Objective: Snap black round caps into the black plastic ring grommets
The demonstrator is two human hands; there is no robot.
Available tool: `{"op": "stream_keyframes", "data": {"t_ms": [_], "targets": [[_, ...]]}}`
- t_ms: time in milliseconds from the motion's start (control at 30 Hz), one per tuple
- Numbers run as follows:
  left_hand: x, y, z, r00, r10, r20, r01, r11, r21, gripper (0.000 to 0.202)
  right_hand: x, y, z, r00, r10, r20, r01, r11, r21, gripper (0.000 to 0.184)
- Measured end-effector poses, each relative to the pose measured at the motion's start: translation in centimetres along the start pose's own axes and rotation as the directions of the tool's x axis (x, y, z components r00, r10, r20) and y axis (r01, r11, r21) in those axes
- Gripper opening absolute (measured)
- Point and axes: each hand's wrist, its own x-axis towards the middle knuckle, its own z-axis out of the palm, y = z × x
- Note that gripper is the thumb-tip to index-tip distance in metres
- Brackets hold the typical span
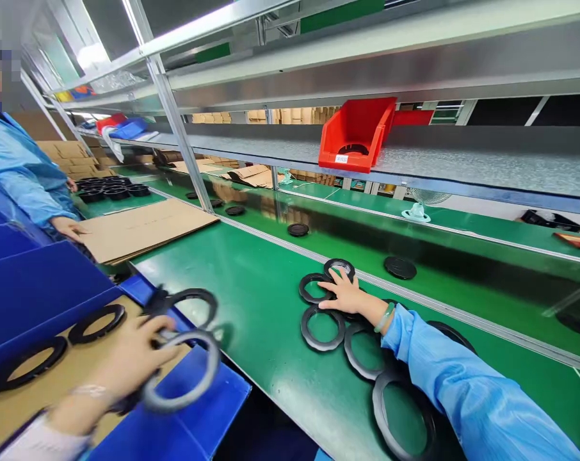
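My left hand (129, 352), smeared by motion, is closed on a black plastic ring (213, 365) above the edge of a blue box. A second black ring (196, 292) shows just beyond its fingertips; whether the hand holds that one too is unclear. On the green bench, my right hand (346, 296) rests with fingers spread over a group of black rings. Its fingertips touch a small ring (305, 288) and the ring at the back (338, 261). Nearer me lie more rings, such as one at the front (383, 416), partly under my right forearm.
The blue box (175, 410) at left holds black rings (98, 323) on cardboard. Beyond it, a cardboard sheet (150, 224) lies by a co-worker's hand (68, 227). Black discs (400, 267) sit on the strip behind the rail. A red bin (357, 131) stands on the shelf above.
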Motion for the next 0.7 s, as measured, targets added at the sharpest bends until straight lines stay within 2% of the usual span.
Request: {"op": "stream_keyframes", "data": {"t_ms": [67, 167, 233, 333, 433, 500, 600, 700], "targets": [[0.4, 3.6, 3.1, 0.989, 0.108, 0.104, -0.11, 0.994, 0.013, 0.034, -0.5, -0.4, 0.0, 0.999, -0.037, 0.034, 0.037, 0.999, 0.001, 0.082], [1.5, 9.4, 7.1, 0.943, 0.21, 0.257, -0.229, 0.972, 0.044, 0.059, -1.2, -0.5, 0.2, 0.995, -0.068, 0.071, 0.069, 0.998, -0.009, 0.089], [2.5, 12.5, 8.5, 0.912, 0.232, 0.337, -0.271, 0.96, 0.074, 0.076, -1.5, -0.3, 0.4, 0.995, -0.077, 0.057, 0.078, 0.997, -0.018, 0.089], [4.5, 15.5, 9.1, 0.88, 0.221, 0.421, -0.293, 0.949, 0.116, 0.101, -1.8, -0.1, 0.8, 0.997, -0.073, 0.04, 0.074, 0.997, -0.026, 0.084], [6.0, 16.8, 9.1, 0.862, 0.21, 0.461, -0.302, 0.944, 0.136, 0.118, -1.9, 0.0, 1.1, 0.999, -0.035, 0.03, 0.036, 0.998, -0.041, 0.082], [6.0, 17.1, 9.0, 0.861, 0.223, 0.457, -0.312, 0.941, 0.128, 0.119, -1.9, 0.0, 1.2, 1.0, -0.019, 0.003, 0.02, 0.998, -0.063, 0.081], [4.4, 16.7, 8.3, 0.878, 0.261, 0.4, -0.321, 0.943, 0.089, 0.118, -1.9, -0.1, 1.5, 0.999, -0.018, -0.027, 0.015, 0.993, -0.12, 0.075], [2.0, 14.8, 6.9, 0.915, 0.298, 0.273, -0.312, 0.95, 0.008, 0.11, -2.2, 0.1, 2.3, 0.998, -0.027, -0.056, 0.014, 0.974, -0.227, 0.068]]}}
